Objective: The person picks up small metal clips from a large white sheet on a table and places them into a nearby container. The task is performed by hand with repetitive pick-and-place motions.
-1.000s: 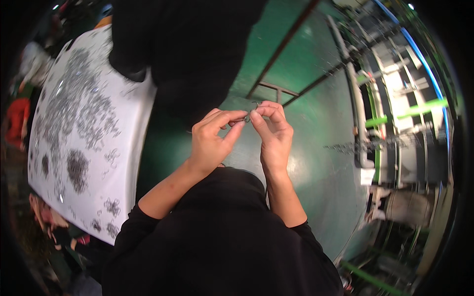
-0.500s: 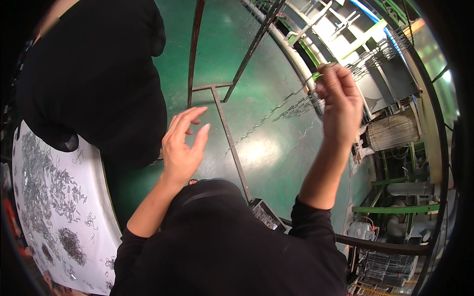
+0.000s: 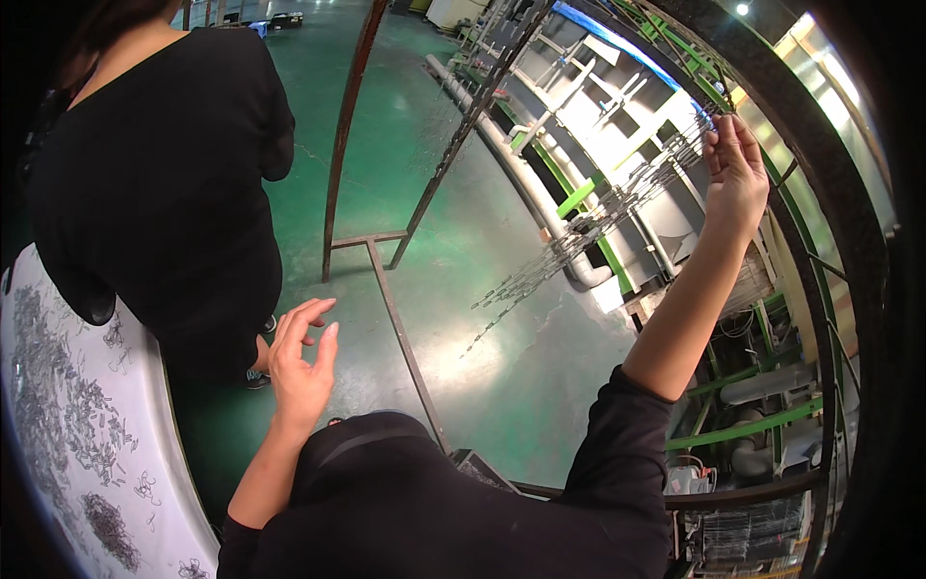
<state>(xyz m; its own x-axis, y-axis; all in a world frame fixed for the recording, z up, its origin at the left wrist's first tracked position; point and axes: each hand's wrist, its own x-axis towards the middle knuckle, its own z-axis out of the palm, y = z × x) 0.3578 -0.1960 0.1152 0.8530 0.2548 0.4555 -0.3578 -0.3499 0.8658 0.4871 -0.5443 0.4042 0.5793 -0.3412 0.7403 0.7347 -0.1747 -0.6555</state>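
My right hand [image 3: 739, 174] is raised high at the upper right, close to the dark metal frame. Its fingertips are pinched at the upper end of a strand of small linked metal pieces [image 3: 502, 317]; the exact grip is too small to make out. Several similar metal strands [image 3: 579, 232] hang alongside it in a bunch. Lower and to the left, my left hand [image 3: 303, 365] hovers over the floor with its fingers apart and nothing in it.
A person in black [image 3: 164, 183] stands at my left beside a white-topped table [image 3: 159, 415] strewn with small metal pieces. The rusty metal rack [image 3: 400, 338] has legs and a floor bar in front of me. A small dark box [image 3: 477, 468] sits by my waist. Pipes and machinery [image 3: 772, 386] line the right.
My right hand has risen up and to the right with the strand, toward the frame and the hanging strands. The left hand stays open. My view has tilted upward, showing more floor beyond.
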